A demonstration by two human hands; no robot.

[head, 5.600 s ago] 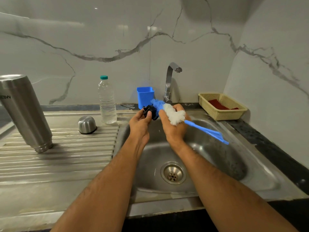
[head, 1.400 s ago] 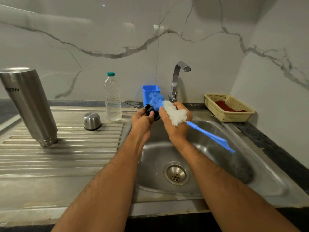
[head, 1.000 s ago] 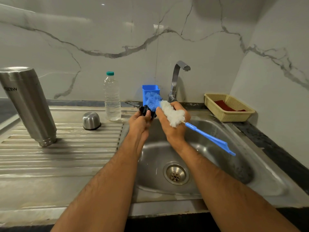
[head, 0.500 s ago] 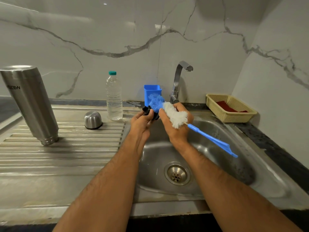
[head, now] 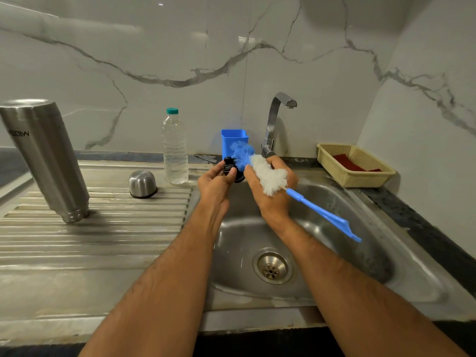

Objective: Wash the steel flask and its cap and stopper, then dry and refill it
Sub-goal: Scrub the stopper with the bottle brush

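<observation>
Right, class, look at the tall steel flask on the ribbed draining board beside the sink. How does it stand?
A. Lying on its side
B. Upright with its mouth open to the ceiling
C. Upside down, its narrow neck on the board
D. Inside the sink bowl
C: the tall steel flask stands inverted on the ribbed steel draining board, flat base uppermost and narrow neck down on the ridges, left of the small steel cap.

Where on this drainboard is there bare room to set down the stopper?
Free: the ribbed drainboard between the inverted flask and the sink basin, in front of the steel cap. Crowded: the back edge, with cap and water bottle.
</observation>
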